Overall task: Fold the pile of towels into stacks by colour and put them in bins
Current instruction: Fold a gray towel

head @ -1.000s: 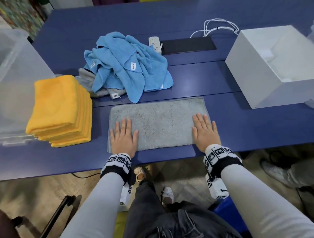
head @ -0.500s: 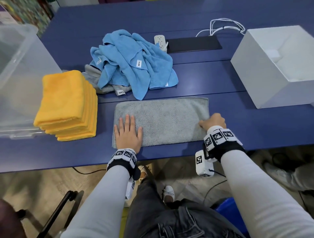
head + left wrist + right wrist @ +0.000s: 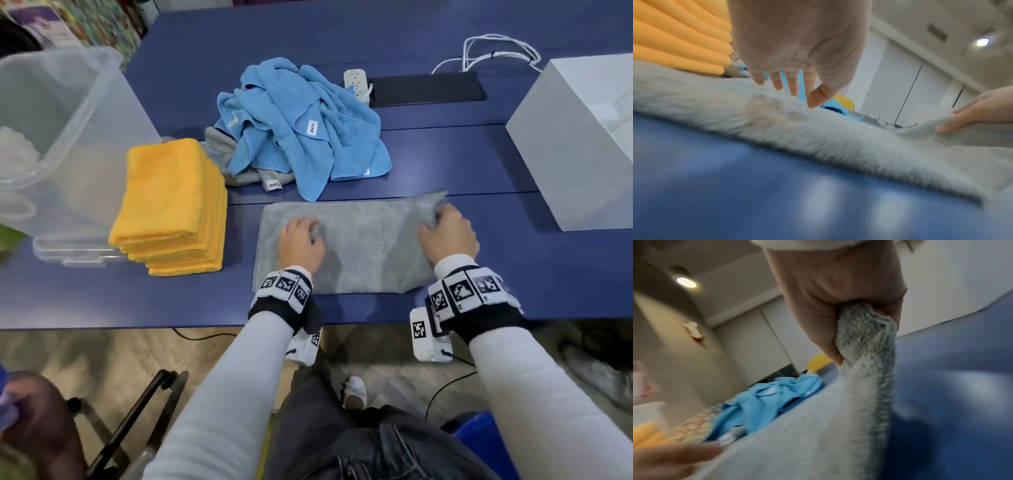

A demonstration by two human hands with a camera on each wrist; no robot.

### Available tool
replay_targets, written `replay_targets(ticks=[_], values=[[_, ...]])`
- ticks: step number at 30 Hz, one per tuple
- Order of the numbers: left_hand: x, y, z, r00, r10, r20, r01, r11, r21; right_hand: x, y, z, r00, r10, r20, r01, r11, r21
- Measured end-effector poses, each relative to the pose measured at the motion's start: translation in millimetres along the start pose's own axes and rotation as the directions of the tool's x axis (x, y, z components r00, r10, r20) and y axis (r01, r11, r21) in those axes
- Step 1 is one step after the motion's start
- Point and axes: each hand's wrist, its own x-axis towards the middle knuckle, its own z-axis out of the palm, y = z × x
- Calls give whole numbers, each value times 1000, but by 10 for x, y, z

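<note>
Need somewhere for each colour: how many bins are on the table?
2. A clear plastic bin at the table's left edge, beside the yellow towel stack, and a white bin at the right edge. None else shows.

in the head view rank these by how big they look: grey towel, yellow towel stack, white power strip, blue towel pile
1. grey towel and blue towel pile, too alike to rank
2. yellow towel stack
3. white power strip

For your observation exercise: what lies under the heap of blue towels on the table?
A grey towel pokes out from under the blue towels on their left and near side, showing a label. How far it extends, or whether more lie beneath, is covered.
</note>
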Motion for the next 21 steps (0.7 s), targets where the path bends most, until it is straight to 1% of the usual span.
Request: replay_targets(ticks=[1,2,3,4,5,6,7,8,9,10,11,12,13,14,15,17,19,21], values=[[62,95,9,997,-56,48,66,968,-240,-69,-125,40,998,-60,29,60,998,5],[98,198,11,977,-131,166,193,872,-449,-161,-256,74,989,-126,76,126,992,6],[124,286,23,932,-182,314,341,737,-584,-240,-354,144,973,-184,139,183,983,17],[158,318,56,871,-206,446,471,607,-640,-306,-432,227,950,-232,211,227,973,48],[162,346,74,832,-217,511,539,536,-649,-347,-477,318,920,-266,288,250,964,91],[173,335,106,817,-239,526,562,534,-632,-372,-490,400,887,-292,358,258,956,142],[171,308,136,820,-261,509,557,567,-606,-379,-478,464,866,-304,396,248,950,187],[185,240,184,842,-278,463,524,626,-578,-368,-448,499,868,-303,394,235,949,211],[181,193,210,867,-272,418,483,670,-565,-346,-400,513,889,-293,351,230,950,212],[191,156,245,883,-265,387,450,711,-541,-316,-342,516,919,-287,269,243,952,186],[193,128,267,896,-257,363,422,749,-511,-279,-279,523,937,-302,176,280,950,140],[186,127,266,905,-238,352,394,781,-485,-246,-223,535,935,-340,103,333,939,83],[185,130,258,915,-214,342,365,801,-474,-211,-172,560,916,-395,65,395,918,19],[199,117,262,923,-196,332,341,817,-465,-178,-134,601,889,-454,67,457,889,-42],[191,143,239,924,-182,336,330,823,-463,-154,-109,644,859,-501,99,509,857,-82],[215,144,231,922,-168,349,330,815,-477,-142,-75,744,814,-545,200,573,809,-130],[241,107,232,919,-171,355,337,807,-484,-169,-42,846,795,-542,272,593,790,-158],[276,44,257,914,-179,364,345,815,-465,-211,-8,926,797,-521,306,584,793,-172]])
